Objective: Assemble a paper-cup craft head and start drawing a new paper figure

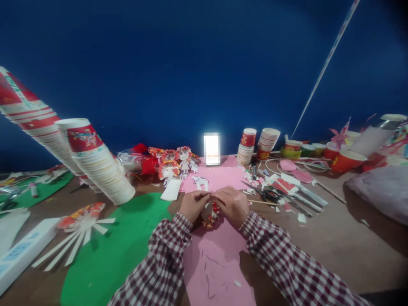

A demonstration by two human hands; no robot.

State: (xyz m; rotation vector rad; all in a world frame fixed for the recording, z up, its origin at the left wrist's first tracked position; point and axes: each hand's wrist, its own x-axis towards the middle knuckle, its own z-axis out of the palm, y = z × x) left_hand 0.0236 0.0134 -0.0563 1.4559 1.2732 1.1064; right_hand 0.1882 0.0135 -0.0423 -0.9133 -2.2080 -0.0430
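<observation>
My left hand (194, 205) and my right hand (234, 205) meet over the pink paper (219, 263), thumbs and fingertips pinched together. Between and below them hangs a small paper craft piece (210, 221) with a white middle and a curly red-and-yellow edge. Both hands grip its upper part, and the fingers partly cover it. Just beyond them a white paper cutout with dark outlines (200, 182) lies on the pink sheet. Paper figures in red, yellow and white (170, 165) stand at the back, left of it.
Tall paper cup stacks (102, 170) lean at left, beside green paper (121, 246) and a paper cup cut into strips (84, 223). Scissors (270, 195), paper scraps and sticks lie at right. Shorter cup stacks (247, 146) and a bright blurred screen (212, 148) stand behind.
</observation>
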